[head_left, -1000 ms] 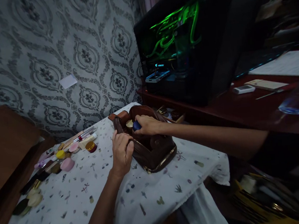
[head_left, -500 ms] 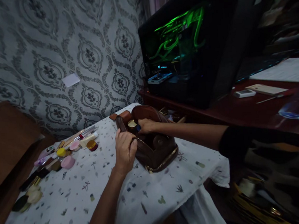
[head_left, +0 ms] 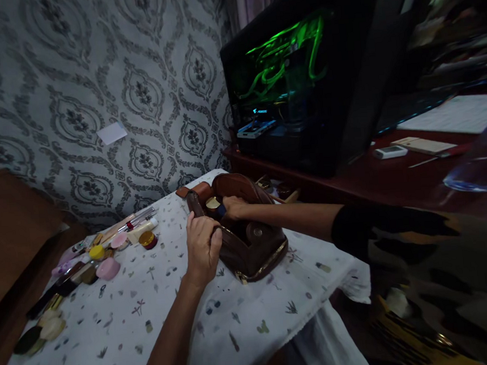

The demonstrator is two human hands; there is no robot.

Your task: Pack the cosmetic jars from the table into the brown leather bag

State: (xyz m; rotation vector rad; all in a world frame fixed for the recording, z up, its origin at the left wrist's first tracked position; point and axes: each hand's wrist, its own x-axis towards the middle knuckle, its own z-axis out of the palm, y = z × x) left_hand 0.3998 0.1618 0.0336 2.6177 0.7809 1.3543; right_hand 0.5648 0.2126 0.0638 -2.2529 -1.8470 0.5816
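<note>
A brown leather bag (head_left: 249, 250) stands unzipped on the patterned white cloth. My left hand (head_left: 202, 240) is closed on its near rim, thumb over the edge. My right hand (head_left: 234, 207) reaches down into the opening from the right, its fingers curled and partly hidden. Against those fingertips is something dark blue, too shadowed to name. Just left of it, inside the bag, shows a jar with a gold lid (head_left: 212, 203). A tan leather flap (head_left: 201, 192) lies folded at the bag's back left.
Cosmetics lie in a row along the cloth's left side, among them an amber jar (head_left: 148, 239), a pink jar (head_left: 108, 268) and a white tube (head_left: 142, 230). A computer case (head_left: 287, 99) stands on the dark red desk (head_left: 355, 187) at right. Behind the bag is an open drawer (head_left: 289, 196).
The view has shifted slightly. My left hand keeps its hold on the bag's rim, and my right hand stays inside with hardly any movement.
</note>
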